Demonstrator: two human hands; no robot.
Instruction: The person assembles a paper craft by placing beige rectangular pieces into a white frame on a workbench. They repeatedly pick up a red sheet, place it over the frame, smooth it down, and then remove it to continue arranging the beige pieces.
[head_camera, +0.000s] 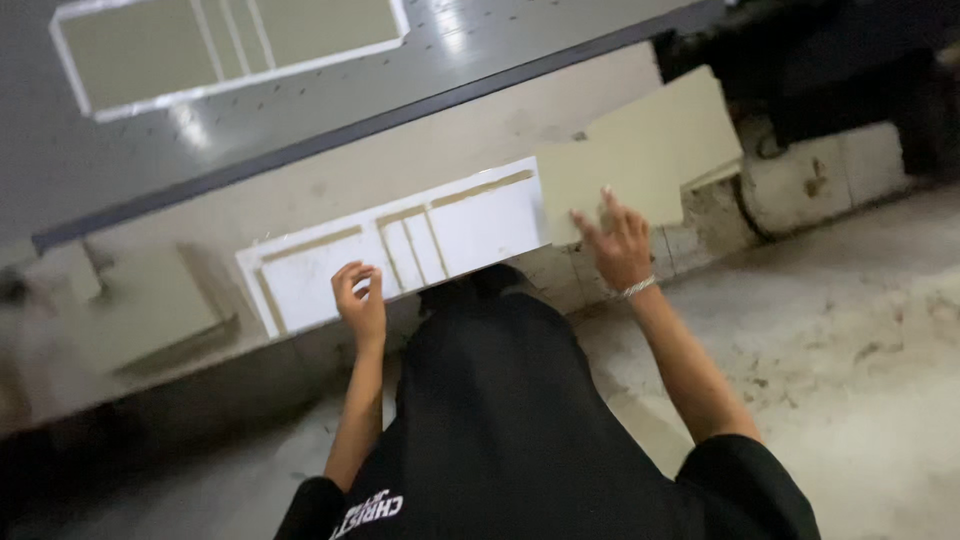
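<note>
My right hand (617, 245) grips the lower edge of a pale beige rectangular panel (605, 180), held up a little to the right of a white sheet (480, 225). That white sheet lies on a low ledge and has several narrow rectangular cut-outs with beige edges. Fingers curled, my left hand (360, 298) rests at the white sheet's front edge; whether it pinches the sheet is unclear. A larger beige panel (675, 125) lies just behind the one I hold.
A grey cutting table (300, 100) with a dark front rail runs across the top, bearing another white-framed beige sheet (230, 45). More beige pieces (140, 300) sit blurred at the left. A dusty concrete floor (850, 360) spreads to the right.
</note>
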